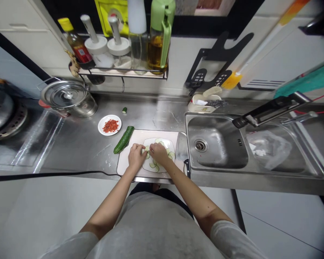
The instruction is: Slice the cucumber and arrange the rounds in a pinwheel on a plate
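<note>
A white squarish plate (168, 144) with thin cucumber slices (154, 166) around its surface rests on a pale cutting board (124, 164). My left hand (136, 156) is at the plate's left side, fingers pinched at a cucumber slice. Close beside it, my right hand (159, 154) reaches over the plate, its fingertips closed on a slice at the same spot. The fingers partly hide the slices there. A cut cucumber (124, 140) lies along the board's left edge. On the right side of the board is a cleaver (181, 146) with a black handle.
A small white plate of chopped red pepper (110, 125) and a cucumber end (124, 110) sit behind. A lidded steel pot (82, 106) stands left. At right is the sink (216, 144) with a faucet (270, 109). A bottle rack (124, 73) hangs above the counter.
</note>
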Available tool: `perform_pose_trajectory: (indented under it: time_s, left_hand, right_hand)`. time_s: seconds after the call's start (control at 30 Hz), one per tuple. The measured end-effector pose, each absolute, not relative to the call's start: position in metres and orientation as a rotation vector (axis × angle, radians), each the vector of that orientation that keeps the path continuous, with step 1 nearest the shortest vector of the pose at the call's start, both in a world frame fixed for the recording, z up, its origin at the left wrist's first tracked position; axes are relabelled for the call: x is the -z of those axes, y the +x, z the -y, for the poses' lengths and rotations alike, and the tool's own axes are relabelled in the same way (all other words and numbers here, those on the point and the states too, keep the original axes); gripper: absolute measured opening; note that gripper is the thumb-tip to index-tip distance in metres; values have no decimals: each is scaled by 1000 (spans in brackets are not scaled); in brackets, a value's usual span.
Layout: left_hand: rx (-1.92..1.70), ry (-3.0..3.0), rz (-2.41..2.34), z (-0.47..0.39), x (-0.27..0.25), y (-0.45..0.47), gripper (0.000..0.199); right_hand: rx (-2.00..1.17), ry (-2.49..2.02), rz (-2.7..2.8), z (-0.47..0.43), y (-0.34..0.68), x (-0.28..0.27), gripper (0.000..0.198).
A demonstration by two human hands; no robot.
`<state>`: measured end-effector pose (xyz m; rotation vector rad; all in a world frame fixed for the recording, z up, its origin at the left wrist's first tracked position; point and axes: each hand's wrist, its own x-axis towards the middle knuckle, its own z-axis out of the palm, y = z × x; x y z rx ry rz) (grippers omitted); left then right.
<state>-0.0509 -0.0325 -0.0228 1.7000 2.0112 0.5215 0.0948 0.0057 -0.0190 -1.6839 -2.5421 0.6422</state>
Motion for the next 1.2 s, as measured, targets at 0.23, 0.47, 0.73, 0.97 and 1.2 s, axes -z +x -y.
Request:
perform_pose_trajectory:
  time_s: [0.23,0.47,0.73,0.97,1.2]
  left_hand:
    - [-612,1695,-2000,35,25,-51,13]
    - [-708,1633,-2041,34,23,-54,17]
    - [-605,1665,-2031,34,19,-48,19]
    - [-562,1689,-2052,35,23,-48,19]
    - [-628,1653,-2050,36,25,-49,19]
  right_hand:
    - [-849,-1652,2260,-12,105,12,14]
    - [-930,-1708,1515,-19,174,0,18]
    - [-890,-1806,1313,13,218,1,24]
    - [-902,-1869,1352,31,219,8,23]
    - [-898,-1845,1343,32,220,13,24]
